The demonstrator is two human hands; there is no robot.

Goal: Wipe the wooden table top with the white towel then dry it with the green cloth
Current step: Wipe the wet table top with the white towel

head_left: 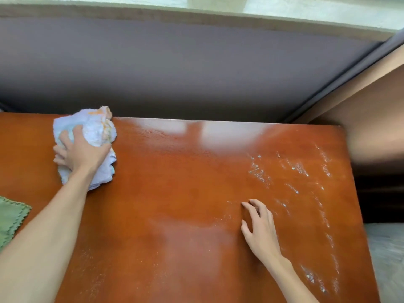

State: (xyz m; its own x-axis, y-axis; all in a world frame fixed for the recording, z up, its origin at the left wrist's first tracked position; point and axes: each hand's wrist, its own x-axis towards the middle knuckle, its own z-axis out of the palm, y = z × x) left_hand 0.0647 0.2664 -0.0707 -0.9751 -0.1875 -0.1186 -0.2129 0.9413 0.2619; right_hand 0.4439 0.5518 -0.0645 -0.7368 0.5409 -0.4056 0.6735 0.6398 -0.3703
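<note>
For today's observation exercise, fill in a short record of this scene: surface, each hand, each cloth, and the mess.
surface: wooden table top
left hand: pressing the bunched white towel near the far edge
right hand: empty, fingertips on the wood
green cloth: lying unused at the left edge
mess: white specks on the right side

Bright daylight, tabletop [196, 193] glare, blurred edges
</note>
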